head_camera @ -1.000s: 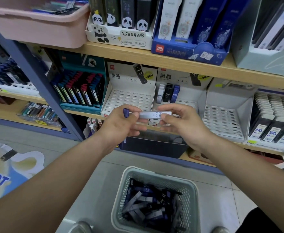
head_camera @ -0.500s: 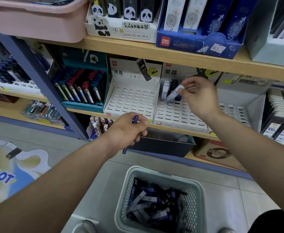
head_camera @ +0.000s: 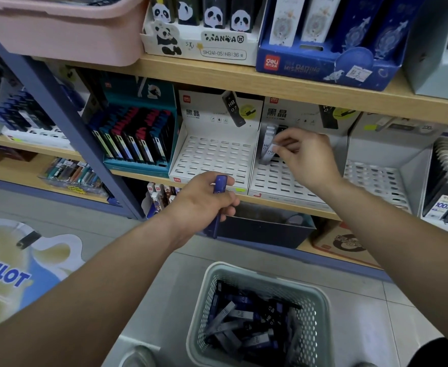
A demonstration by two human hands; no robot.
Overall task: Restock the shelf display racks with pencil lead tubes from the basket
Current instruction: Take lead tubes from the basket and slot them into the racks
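Right hand (head_camera: 308, 158) pinching flat tube (head_camera: 267, 154), slotted rack (head_camera: 283, 184)

Perforated plastic basket (head_camera: 320, 300) (matt), wooden shelf (head_camera: 217, 72).

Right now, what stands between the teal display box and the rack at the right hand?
One white slotted display rack, holding no tubes; the head view shows it.
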